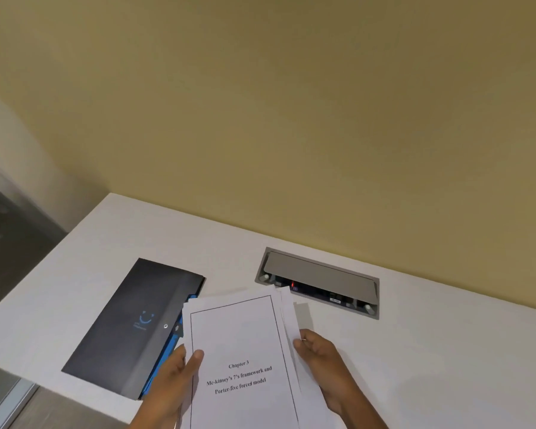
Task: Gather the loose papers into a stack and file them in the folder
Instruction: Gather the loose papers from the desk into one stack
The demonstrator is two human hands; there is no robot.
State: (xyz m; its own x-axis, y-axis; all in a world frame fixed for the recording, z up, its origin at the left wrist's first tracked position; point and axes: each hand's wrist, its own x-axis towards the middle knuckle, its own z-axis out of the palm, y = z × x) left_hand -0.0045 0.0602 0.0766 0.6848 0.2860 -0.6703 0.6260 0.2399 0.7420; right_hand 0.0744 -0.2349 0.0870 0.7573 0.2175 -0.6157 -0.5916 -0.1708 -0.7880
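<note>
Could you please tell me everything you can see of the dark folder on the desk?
The folder is dark grey, probably plastic, with a blue logo and a small snap button on its flap. It lies flat and closed on the white desk, angled, left of the papers. Blue inner edges show along its right side, which the papers and left hand overlap.

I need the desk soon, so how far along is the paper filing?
Done: the papers are gathered into one bundle, and no loose sheets show on the white desk. In hand: the left hand and right hand grip the bundle's sides, its edges still uneven at the top right. Left: squaring the stack and sliding it into the dark folder, which lies closed beside it.
</note>
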